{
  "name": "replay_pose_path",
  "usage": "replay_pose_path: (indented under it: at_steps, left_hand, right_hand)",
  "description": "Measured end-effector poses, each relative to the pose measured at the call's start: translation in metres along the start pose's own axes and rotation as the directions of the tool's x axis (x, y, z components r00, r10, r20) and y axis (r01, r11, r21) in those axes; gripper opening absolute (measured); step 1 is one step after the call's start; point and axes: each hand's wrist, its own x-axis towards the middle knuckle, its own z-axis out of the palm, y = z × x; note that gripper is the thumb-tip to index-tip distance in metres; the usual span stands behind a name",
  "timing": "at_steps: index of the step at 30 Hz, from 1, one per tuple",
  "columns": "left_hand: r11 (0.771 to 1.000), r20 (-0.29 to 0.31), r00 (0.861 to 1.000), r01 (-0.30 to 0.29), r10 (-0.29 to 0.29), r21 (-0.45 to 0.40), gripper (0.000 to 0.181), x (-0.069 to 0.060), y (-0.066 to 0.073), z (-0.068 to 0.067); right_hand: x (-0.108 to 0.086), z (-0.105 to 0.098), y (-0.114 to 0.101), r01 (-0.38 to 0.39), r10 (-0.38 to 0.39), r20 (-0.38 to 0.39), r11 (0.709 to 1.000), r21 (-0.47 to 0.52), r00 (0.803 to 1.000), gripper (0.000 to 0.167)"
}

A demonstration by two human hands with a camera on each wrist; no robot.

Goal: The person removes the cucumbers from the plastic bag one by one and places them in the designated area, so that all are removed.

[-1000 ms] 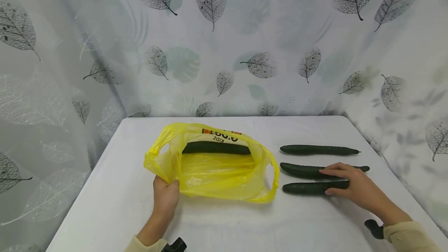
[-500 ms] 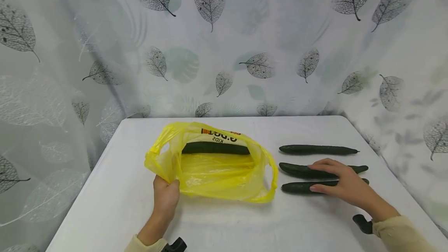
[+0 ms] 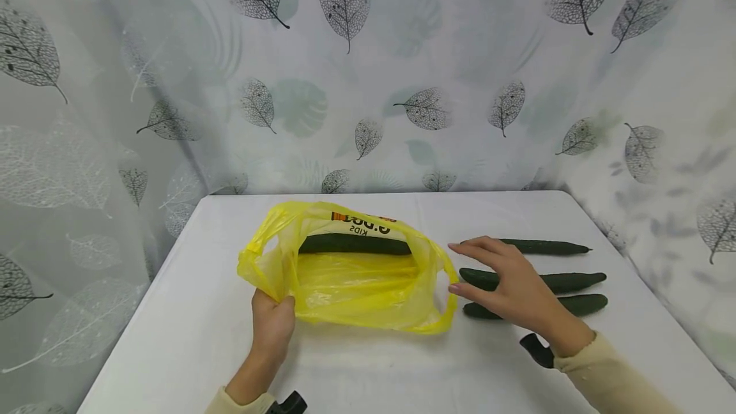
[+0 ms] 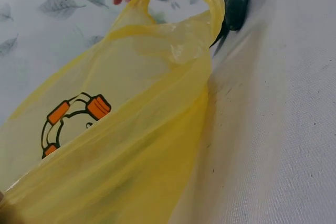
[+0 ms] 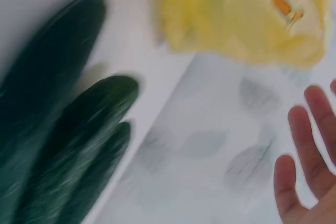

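Note:
A yellow plastic bag (image 3: 356,302) lies on the table with its mouth spread toward me. Inside it, along the back, rests one cucumber (image 3: 355,244). My left hand (image 3: 273,328) grips the bag's left edge, thumb in front. Beside the bag's right handle, my right hand (image 3: 512,286) hovers with fingers and thumb spread and nothing between them. Under and behind that hand lie a back cucumber (image 3: 546,247), a middle cucumber (image 3: 572,282) and a front cucumber (image 3: 583,304), each partly covered by it. The right wrist view shows blurred cucumbers (image 5: 79,135) and bare fingers (image 5: 304,135).
A white table (image 3: 172,312) carries everything. Leaf-printed cloth (image 3: 368,82) hangs behind its back edge and along both sides. Each wrist bears a black device, such as the one on the right wrist (image 3: 537,351).
My right hand has moved left, off the front and middle cucumbers, to the bag's right handle, its fingers spreading. The left hand and bag have stayed in place.

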Motion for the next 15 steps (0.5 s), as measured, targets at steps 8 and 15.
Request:
replay_pose_path:
  at_steps: [8,15]
  left_hand:
    - [1.0,0.003,1.0,0.006,-0.006,-0.007,0.049,-0.001,0.0,-0.001]
    - [1.0,0.006,1.0,-0.013,0.013,-0.023,0.049,-0.001,0.0,-0.001]
  right_hand:
    - [0.027,0.024,-0.043,0.151,-0.151,-0.017,0.988,-0.03,0.988,0.068]
    - [0.045,0.043,-0.073,0.201,-0.2,0.057,0.98,-0.009,0.978,0.07]
